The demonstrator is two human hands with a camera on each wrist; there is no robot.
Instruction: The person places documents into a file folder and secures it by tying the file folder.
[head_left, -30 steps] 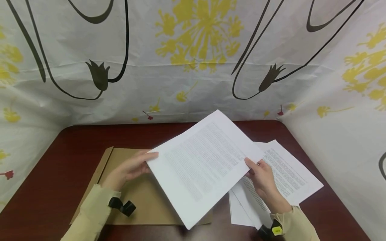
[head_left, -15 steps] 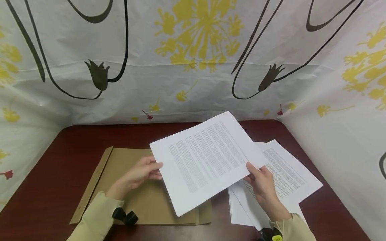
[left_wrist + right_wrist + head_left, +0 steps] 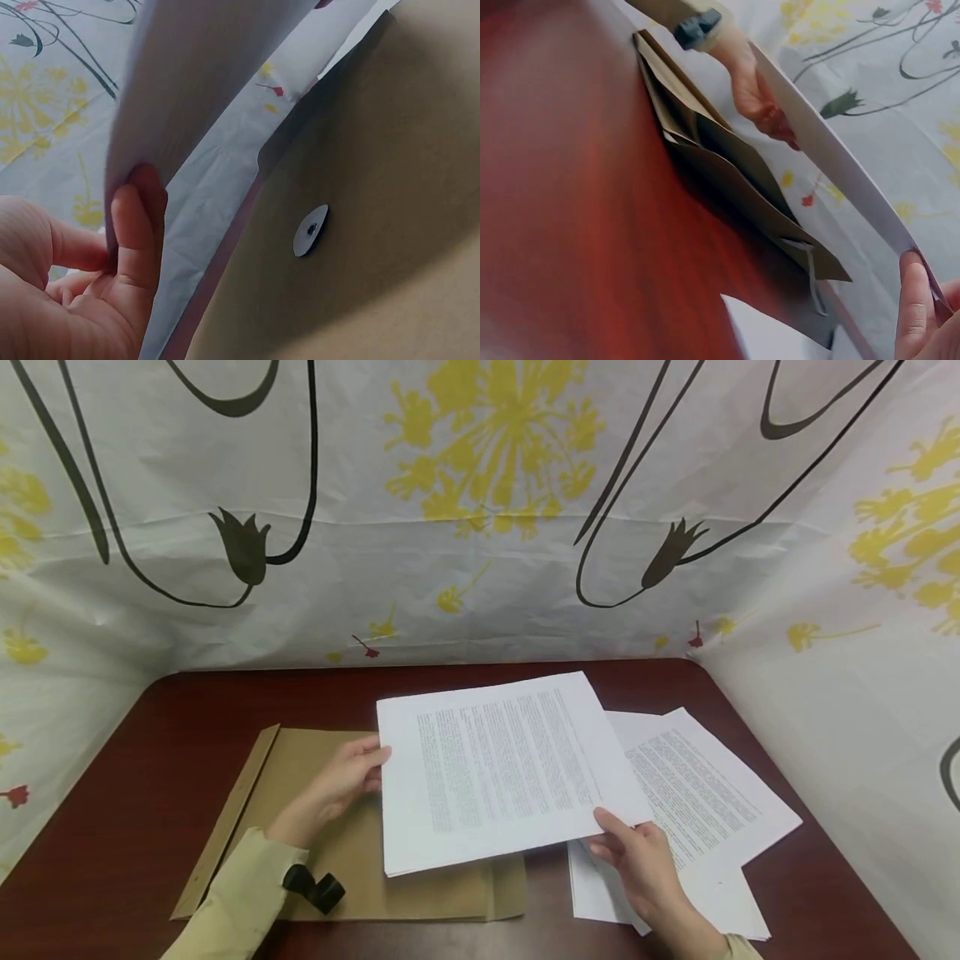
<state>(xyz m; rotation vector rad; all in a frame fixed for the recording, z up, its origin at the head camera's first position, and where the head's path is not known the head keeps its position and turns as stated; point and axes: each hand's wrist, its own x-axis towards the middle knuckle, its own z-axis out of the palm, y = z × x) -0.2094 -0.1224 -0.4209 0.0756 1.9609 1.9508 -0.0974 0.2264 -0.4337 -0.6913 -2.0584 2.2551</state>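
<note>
A stack of printed paper sheets [image 3: 502, 768] is held up between both hands, text side up, over the right part of a brown kraft envelope [image 3: 337, 860]. My left hand [image 3: 341, 781] pinches the stack's left edge, thumb on top and fingers beneath, as the left wrist view also shows. At the lower right corner my right hand [image 3: 637, 860] pinches the sheets the same way. The envelope lies on the table; its round white button [image 3: 310, 230] shows in the left wrist view. In the right wrist view its mouth gapes, with a string [image 3: 814, 277] hanging from it.
More printed sheets [image 3: 720, 793] lie loosely fanned on the table at the right, partly under the held stack and right hand. The dark red table [image 3: 112, 810] ends at a white patterned cloth [image 3: 480, 568] behind and at both sides.
The held stack has turned clockwise to lie nearly level across, and its far corner has come down toward me. The right hand has moved nearer and slightly left; both hands keep hold.
</note>
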